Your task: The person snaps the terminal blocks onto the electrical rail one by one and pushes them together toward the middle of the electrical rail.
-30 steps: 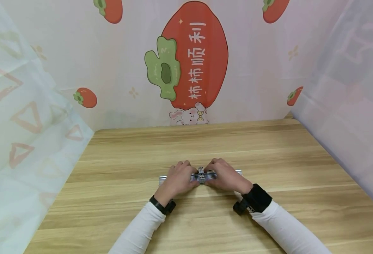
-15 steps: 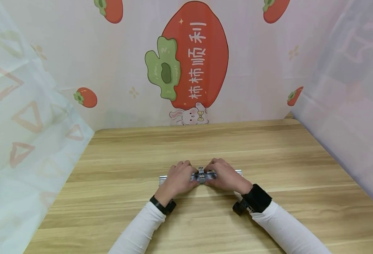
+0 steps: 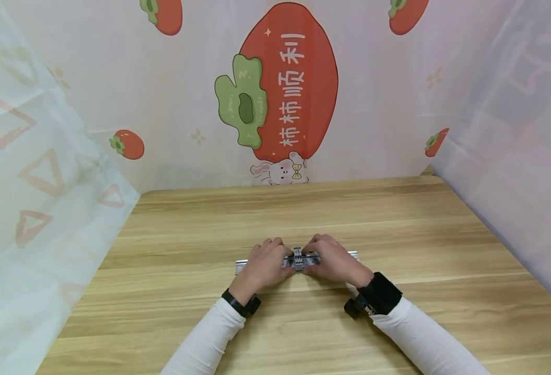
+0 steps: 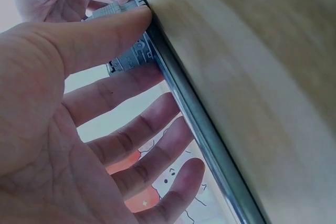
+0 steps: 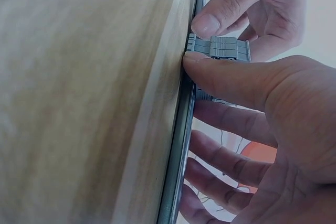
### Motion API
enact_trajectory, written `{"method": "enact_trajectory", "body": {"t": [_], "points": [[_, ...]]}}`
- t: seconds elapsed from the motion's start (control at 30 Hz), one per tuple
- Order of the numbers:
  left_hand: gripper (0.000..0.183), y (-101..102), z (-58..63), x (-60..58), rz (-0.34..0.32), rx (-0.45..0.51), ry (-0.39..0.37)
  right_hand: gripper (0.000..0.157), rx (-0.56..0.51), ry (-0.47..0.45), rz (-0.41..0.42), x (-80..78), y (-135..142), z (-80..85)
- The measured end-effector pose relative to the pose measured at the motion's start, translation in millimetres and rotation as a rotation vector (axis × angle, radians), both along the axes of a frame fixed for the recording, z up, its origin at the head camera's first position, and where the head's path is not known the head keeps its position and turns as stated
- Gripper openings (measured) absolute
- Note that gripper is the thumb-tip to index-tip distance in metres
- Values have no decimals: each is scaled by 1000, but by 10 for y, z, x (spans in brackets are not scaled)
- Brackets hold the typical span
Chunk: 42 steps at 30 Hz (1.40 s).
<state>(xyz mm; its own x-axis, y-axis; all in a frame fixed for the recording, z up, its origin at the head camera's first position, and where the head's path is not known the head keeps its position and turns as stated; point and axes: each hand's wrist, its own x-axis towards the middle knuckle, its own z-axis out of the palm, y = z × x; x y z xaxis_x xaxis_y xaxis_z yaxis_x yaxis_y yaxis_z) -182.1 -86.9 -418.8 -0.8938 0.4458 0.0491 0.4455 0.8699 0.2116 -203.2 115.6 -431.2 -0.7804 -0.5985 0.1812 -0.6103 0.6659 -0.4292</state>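
A silver metal mounting rail (image 3: 241,266) lies lengthwise across the wooden table. Near its middle, several slim grey terminal blocks (image 3: 298,259) sit side by side as one small stack. My left hand (image 3: 265,264) pinches the stack from the left; in the left wrist view its thumb and index finger span the grey block (image 4: 137,53) close to the rail (image 4: 199,127). From the right, my right hand (image 3: 335,260) pinches the same terminal blocks (image 5: 229,48) between thumb and index finger. The remaining fingers of both hands are spread along the rail's far side.
The wooden table (image 3: 285,333) extends around the rail on all sides. A printed curtain (image 3: 177,104) with persimmon pictures stands behind its back edge, and pale sheets hang at left and right. Both wrists wear black straps with small cameras.
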Motion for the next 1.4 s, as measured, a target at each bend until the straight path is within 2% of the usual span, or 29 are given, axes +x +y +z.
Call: {"method": "enact_trajectory", "body": {"t": [1.4], "points": [[39,1,-16,0,-8,-10,14,33,-5,11,5,-2,-13,2]]}}
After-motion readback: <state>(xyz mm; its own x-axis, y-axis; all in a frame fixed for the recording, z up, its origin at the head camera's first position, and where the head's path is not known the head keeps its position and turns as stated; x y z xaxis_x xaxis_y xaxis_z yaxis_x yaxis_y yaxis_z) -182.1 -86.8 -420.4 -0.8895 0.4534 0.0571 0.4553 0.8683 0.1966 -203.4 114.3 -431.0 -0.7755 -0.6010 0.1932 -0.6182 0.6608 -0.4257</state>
